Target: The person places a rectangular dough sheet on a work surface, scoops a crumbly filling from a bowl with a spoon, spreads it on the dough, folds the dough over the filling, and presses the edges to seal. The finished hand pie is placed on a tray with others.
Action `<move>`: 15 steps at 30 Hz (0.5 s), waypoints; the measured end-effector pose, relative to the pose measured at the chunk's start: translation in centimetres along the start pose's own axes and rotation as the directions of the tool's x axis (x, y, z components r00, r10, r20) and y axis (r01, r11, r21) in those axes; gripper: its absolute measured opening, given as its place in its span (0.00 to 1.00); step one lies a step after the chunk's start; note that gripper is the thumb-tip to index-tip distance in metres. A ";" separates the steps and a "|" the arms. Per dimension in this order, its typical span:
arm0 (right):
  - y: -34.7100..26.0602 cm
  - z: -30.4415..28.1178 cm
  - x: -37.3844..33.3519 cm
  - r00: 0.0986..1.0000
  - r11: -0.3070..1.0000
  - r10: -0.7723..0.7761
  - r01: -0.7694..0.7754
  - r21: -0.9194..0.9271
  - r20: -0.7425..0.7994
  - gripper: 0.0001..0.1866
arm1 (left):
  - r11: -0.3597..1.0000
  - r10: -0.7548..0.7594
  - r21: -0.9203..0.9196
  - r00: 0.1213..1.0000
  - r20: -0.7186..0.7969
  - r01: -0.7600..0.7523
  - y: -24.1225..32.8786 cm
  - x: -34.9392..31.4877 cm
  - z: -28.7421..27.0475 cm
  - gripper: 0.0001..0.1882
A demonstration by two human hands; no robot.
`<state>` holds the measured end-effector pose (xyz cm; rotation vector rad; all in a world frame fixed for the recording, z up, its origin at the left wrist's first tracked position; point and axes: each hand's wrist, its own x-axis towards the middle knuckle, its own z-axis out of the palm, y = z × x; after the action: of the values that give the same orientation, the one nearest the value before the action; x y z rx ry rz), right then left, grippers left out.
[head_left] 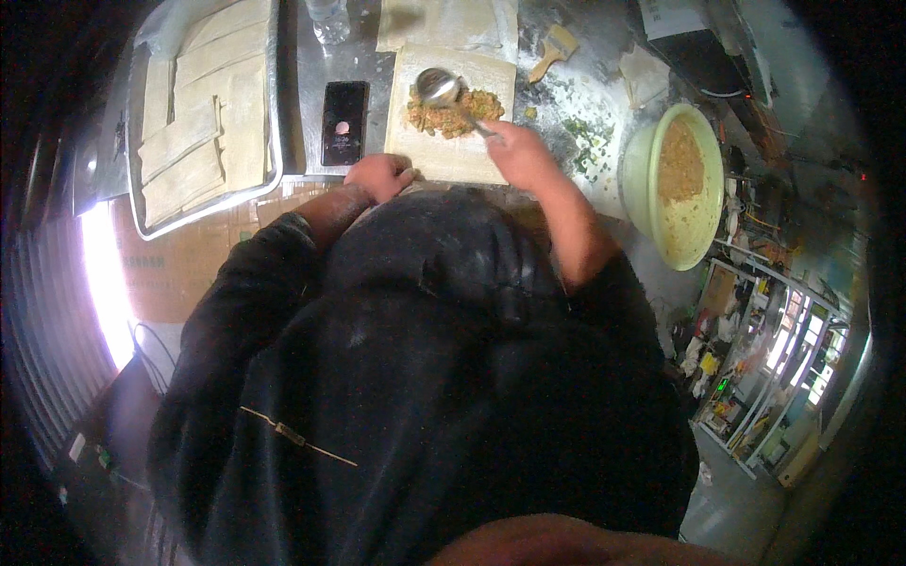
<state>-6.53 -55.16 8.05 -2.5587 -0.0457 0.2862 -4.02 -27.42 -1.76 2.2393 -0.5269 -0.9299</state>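
My right hand is closed round the handle of a metal ladle. The ladle's round bowl rests on or just over a mound of chopped filling, brownish orange with green bits. Under the filling lies a square, pale dough sheet on the floury table. At the sheet's near left corner my left hand rests at the table edge, its fingers curled in; whether anything is inside them is hidden. Close above that hand lies a dark phone with its screen lit.
At the left, a metal tray holds several overlapping dough sheets. A pale green bowl of filling stands at the right edge, past scattered green bits. Farther back are a flat brush, more dough and a clear bottle.
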 end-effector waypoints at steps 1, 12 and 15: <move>0.6 -0.4 -0.3 0.997 0.999 0.037 -0.037 0.006 -0.061 0.19 | 1.000 0.000 -0.007 1.000 0.002 0.000 0.0 0.0 0.0 0.21; 0.9 1.6 -1.2 0.990 0.988 0.144 -0.144 0.060 0.006 0.20 | 1.000 0.008 -0.028 0.999 -0.044 -0.010 0.3 -0.3 0.0 0.21; 3.0 -0.5 -4.8 0.934 0.901 0.354 -0.352 0.256 0.037 0.19 | 0.999 -0.024 -0.041 0.999 -0.023 0.023 0.5 -0.5 0.0 0.20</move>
<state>-11.21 -58.43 7.77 -2.2939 0.4382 0.3888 -4.44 -27.46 -1.16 2.2219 -0.4679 -0.9167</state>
